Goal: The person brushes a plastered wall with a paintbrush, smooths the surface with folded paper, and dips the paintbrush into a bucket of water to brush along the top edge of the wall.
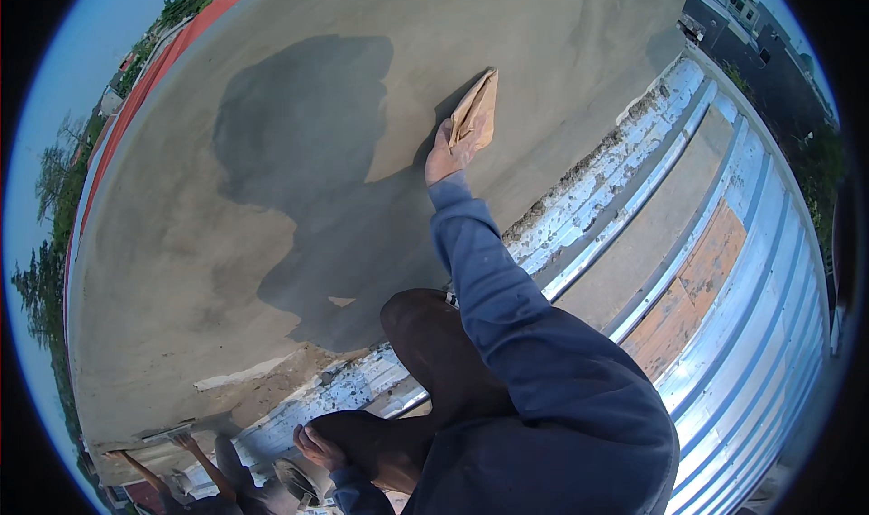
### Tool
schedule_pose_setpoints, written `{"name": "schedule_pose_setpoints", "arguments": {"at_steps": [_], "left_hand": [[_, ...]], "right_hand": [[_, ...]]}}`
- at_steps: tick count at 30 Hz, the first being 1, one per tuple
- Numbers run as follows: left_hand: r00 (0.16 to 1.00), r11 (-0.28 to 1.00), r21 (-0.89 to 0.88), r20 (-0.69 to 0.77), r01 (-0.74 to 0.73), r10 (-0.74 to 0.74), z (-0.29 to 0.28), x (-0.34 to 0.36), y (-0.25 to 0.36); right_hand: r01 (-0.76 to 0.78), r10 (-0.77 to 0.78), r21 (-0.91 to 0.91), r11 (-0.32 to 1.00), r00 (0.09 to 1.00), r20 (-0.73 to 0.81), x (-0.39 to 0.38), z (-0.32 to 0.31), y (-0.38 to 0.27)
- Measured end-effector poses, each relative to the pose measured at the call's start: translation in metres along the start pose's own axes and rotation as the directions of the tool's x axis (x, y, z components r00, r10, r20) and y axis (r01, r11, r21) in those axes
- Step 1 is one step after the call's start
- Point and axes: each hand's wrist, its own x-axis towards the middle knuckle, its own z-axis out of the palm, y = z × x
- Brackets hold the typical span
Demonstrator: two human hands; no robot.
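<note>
My right hand [445, 153] presses a folded tan piece of paper or cloth [475, 108] against the grey plastered wall [579, 71], its fingers closed on it and partly hidden by it. My blue sleeve runs up to that hand, and a dark shadow lies across the plaster around it. Low in the view, my left hand [317, 444] is beside my dark-trousered knee [362, 433] with its fingers curled; what they hold, if anything, cannot be made out.
Corrugated metal roofing [751, 316] with boards [679, 307] on it runs along the right, below a crumbly plaster edge [579, 185]. At lower left a co-worker's hands [186, 443] work a flat tool [163, 432] on the plaster. Red trim, trees and buildings lie beyond.
</note>
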Motion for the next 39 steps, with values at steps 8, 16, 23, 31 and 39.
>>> {"name": "schedule_pose_setpoints", "arguments": {"at_steps": [8,16,23,31,39], "left_hand": [[0.999,0.997,0.069,0.04,-0.033,0.031,-0.007,0.001,0.008],[1.0,0.988,0.156,0.008,-0.019,0.018,-0.015,-0.01,0.0],[0.997,0.985,0.174,0.074,0.0,-0.013,-0.025,-0.009,0.02],[0.999,0.979,0.205,0.039,-0.004,-0.004,-0.021,-0.015,0.01],[0.998,0.971,0.235,0.059,-0.042,0.029,-0.027,-0.017,0.011]], "right_hand": [[-0.213,0.194,0.082,0.974,0.963,0.189,-0.099,0.015,0.068],[-0.751,0.74,0.16,0.641,0.659,0.133,-0.011,-0.007,0.182],[-0.599,0.613,0.42,0.681,0.781,0.119,0.017,-0.026,0.127],[-0.526,0.555,0.521,0.672,0.824,0.116,-0.016,-0.021,0.202],[0.166,-0.168,-0.084,0.983,0.986,-0.018,0.014,-0.021,0.091]]}}
